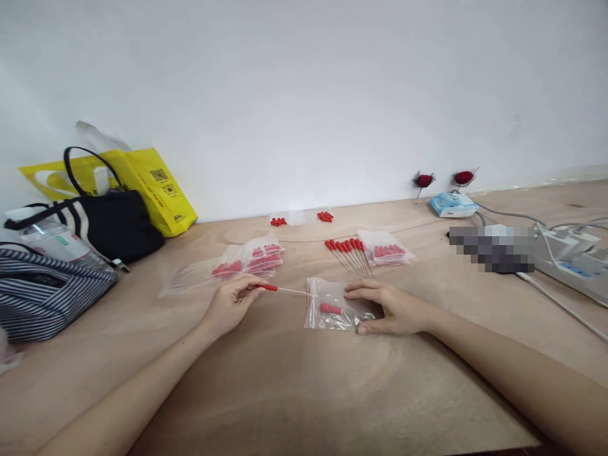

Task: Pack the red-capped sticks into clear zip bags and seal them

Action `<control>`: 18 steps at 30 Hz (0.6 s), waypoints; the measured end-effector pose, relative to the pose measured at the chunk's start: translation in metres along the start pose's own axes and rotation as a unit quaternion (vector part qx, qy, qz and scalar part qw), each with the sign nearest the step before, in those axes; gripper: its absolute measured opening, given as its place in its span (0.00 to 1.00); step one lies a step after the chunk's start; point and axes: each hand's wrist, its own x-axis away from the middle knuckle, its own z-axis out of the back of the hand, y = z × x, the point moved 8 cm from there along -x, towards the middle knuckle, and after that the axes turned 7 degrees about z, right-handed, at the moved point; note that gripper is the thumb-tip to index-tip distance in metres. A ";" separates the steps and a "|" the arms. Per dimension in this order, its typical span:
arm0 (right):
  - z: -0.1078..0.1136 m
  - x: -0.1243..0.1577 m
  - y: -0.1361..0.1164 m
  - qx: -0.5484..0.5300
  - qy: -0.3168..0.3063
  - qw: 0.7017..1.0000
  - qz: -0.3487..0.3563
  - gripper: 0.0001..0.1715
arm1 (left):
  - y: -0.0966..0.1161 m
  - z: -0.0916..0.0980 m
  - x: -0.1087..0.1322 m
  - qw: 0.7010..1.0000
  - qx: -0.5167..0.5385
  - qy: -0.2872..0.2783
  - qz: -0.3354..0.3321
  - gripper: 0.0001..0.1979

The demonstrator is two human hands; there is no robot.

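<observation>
My left hand (234, 306) pinches the red rubber bulb of a glass dropper (270, 287). Its thin clear tube points right, and the tip is at the left edge of a small zip bag (338, 291). Red rubber bulbs (330, 308) lie inside that bag. On the bag's right side rests my right hand (387, 308), fingers apart, thumb at the lower corner and fingertips at the upper part. Behind it several red-topped droppers (349, 250) lie fanned out on the table.
Another bag of red bulbs (389, 251) sits beside the fanned droppers. More filled bags (251, 259) lie behind my left hand. Handbags (118, 221) and a yellow bag (164, 190) stand at left. A tissue pack (453, 204), power strip (577, 266) and cables are at right.
</observation>
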 end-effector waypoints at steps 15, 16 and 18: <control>0.000 -0.001 0.000 -0.006 0.005 1.000 0.008 0.37 | 0.027 -0.077 -0.004 0.969 0.198 -0.125 0.080 0.07; -0.001 -0.002 0.000 -0.008 0.004 1.000 0.009 0.37 | 0.029 -0.080 -0.004 0.966 0.207 -0.130 0.079 0.07; -0.001 -0.002 0.000 -0.010 0.004 1.000 0.007 0.37 | 0.032 -0.084 -0.006 0.964 0.219 -0.131 0.075 0.05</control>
